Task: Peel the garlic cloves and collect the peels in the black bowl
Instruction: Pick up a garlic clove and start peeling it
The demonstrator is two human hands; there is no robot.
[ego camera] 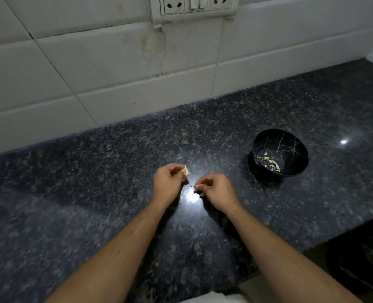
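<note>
Over a speckled dark granite counter (93, 204), the left hand (168, 182) pinches a pale papery garlic clove (186, 171); the right hand (214, 190) grips a dark scrap (195, 190), likely peel. The glossy black gold-veined bowl (299, 149) sits beyond and rightward, nearer the right hand.

Countertop (93, 204) looks like polished speckled granite, super glossy, throwing glare. Wall tiles (93, 68) are smooth glazed ceramic, stained. Black bowl (294, 154) is shiny with marble-like veins, garlic peel (186, 171) papery.
</note>
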